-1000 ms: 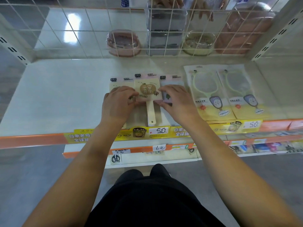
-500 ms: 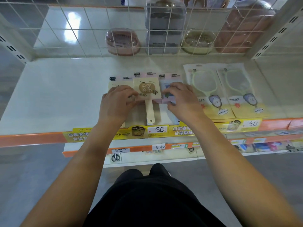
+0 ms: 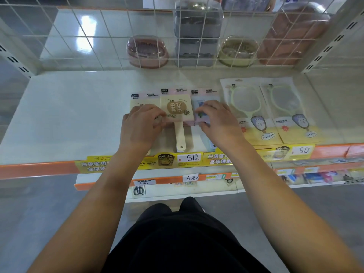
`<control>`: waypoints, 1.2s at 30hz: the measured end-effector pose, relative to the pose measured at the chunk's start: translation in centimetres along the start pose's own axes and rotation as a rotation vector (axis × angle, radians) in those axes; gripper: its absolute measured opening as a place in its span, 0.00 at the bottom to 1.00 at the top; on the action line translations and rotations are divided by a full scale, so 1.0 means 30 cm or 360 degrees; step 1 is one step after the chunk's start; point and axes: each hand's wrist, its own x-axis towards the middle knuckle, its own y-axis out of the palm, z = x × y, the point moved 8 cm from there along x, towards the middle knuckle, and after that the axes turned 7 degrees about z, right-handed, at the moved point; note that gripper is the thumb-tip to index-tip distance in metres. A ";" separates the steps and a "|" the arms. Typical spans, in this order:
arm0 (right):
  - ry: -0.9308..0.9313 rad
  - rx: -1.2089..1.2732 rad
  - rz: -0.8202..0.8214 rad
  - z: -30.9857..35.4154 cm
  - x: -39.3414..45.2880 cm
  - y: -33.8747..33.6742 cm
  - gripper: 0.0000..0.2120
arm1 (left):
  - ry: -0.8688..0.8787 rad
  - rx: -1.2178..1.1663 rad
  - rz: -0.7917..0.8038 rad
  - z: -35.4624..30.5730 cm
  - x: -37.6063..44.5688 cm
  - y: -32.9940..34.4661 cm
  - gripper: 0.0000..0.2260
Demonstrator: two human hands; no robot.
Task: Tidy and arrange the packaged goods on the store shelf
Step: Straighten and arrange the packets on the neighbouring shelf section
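Three packaged hand mirrors lie flat side by side near the front edge of the shelf (image 3: 59,107), about midway along it, handles toward the orange price rail (image 3: 29,170): a cream one on the left (image 3: 137,101), a cream one with a brown badge in the middle (image 3: 178,111), a bluish one on the right (image 3: 204,99). Left hand (image 3: 140,125) rests knuckles-up over the left pack, fingers curled down onto its inner edge where it meets the middle pack; whether it pinches or only presses cannot be told. Right hand (image 3: 218,123) mirrors it on the right pack, fingertips bent onto the pack's left edge, seemingly pressing or nudging rather than lifting. Both forearms reach straight in from the aisle, wrists level, hands close together with the middle pack between them. Risks, as judged: the packs overlap a little and look slick, so an inward push from both sides could ride one pack up over the middle one or skew the row. A pull toward the front could slide handles over the rail and drop a pack to the lower shelf (image 3: 177,194). A sideways shove from the right hand might bump the two green-framed mirror packs (image 3: 254,115) lying just beside, toward the right end.
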 end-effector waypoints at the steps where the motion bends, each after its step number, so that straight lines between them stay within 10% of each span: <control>1: -0.0005 -0.0011 0.0001 0.000 0.000 0.001 0.17 | 0.0000 -0.0001 0.0003 0.001 0.000 0.002 0.09; 36: 0.0020 -0.0281 0.0156 -0.027 0.214 -0.048 0.20 | 0.0016 0.0128 0.0036 -0.031 -0.009 -0.016 0.14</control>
